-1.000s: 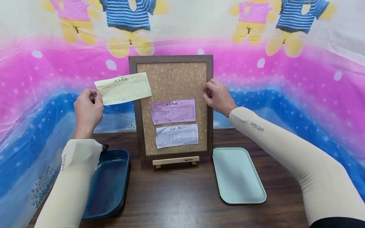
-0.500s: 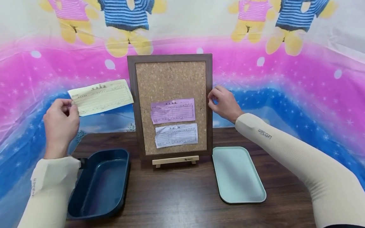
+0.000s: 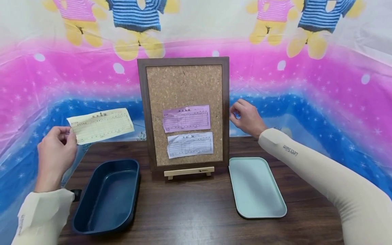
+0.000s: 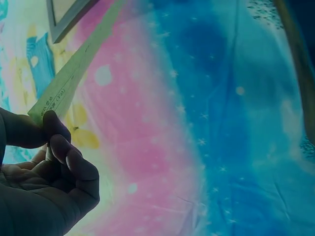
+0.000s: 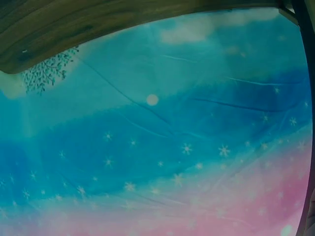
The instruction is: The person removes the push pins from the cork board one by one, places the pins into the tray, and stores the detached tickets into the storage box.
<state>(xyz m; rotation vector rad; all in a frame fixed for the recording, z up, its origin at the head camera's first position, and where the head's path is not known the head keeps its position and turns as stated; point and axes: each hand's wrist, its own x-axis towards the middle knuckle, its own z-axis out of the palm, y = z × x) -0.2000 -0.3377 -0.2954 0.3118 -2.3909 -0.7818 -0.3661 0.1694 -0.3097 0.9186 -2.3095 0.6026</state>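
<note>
My left hand (image 3: 56, 154) pinches the left edge of a pale yellow printed receipt slip (image 3: 102, 126) between thumb and fingers, above the dark blue tray. The left wrist view shows that slip (image 4: 74, 73) nearly edge-on. Beside the right frame of a cork board (image 3: 183, 86), my right hand (image 3: 248, 117) is raised with its fingers bent and the tips of thumb and forefinger close together. I cannot tell if anything small is between them. A purple receipt slip (image 3: 186, 120) and, below it, a white one (image 3: 190, 147) are fixed to the board with pale pushpins.
The board leans on a small wooden easel (image 3: 189, 172) on a dark wood table (image 3: 180, 211). A deep dark blue tray (image 3: 136, 190) stands at the left. To the right lies a flat mint tray (image 3: 257, 190). A patterned cloth (image 3: 196, 49) hangs behind.
The yellow receipt slip went left and down with my left hand, away from overlapping the board. My right hand drew back rightward and down from the board's right frame.
</note>
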